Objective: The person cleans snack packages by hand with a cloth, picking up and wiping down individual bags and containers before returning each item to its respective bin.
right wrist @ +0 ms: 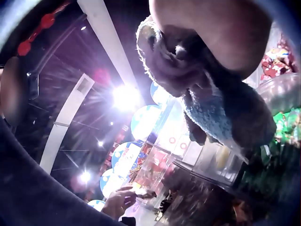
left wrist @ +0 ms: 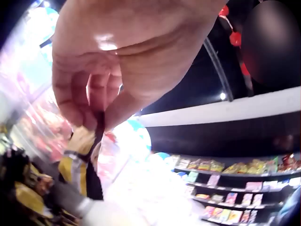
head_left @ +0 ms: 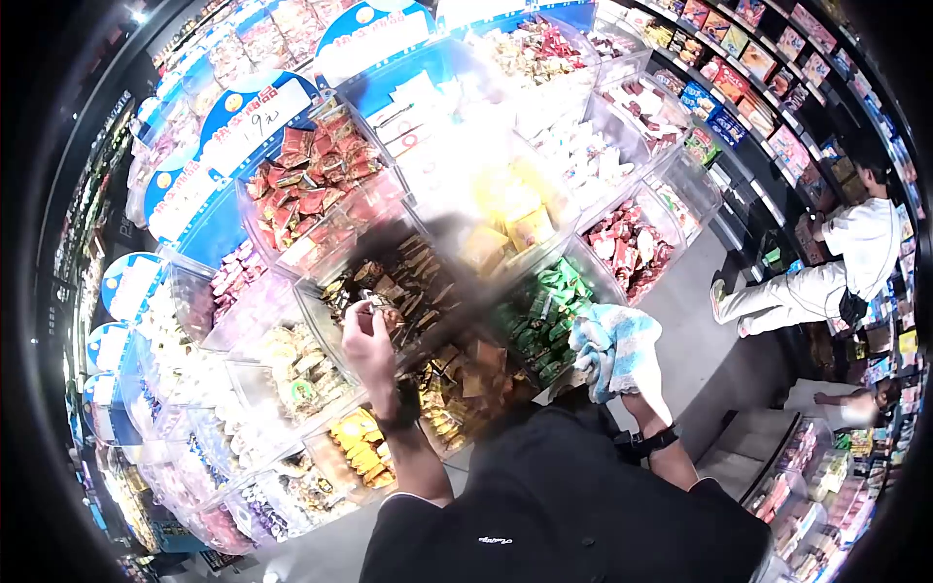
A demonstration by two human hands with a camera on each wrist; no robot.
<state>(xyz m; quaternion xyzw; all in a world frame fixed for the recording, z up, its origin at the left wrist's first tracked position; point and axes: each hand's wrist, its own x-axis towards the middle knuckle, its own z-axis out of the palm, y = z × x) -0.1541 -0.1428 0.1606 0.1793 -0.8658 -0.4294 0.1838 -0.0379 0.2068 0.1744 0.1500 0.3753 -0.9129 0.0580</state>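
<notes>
- Plainly bunched in the right hand: the blue-and-white cloth, fingers closed about it but largely hidden by the folds, close to the near right corner of the bin with green packets. Behind the hand, a dark strap round the wrist.
- Just left of those packets, gold-wrapped pieces, partly in shadow.
- Pinched in the left hand, thumb and fingertips drawn narrow: one small wrapped candy, raised above the left edge of the bin of dark-wrapped sweets. Yellow, white and black on its wrapper in the left wrist view.
- Beyond the far left edge of that bin, red packets heaped in a clear container.
- Past its far right edge, yellow packets under strong glare.
- Farther, blue-and-white signs above the bins.
- Off to the right, a person in light clothes beside stocked shelves.
</notes>
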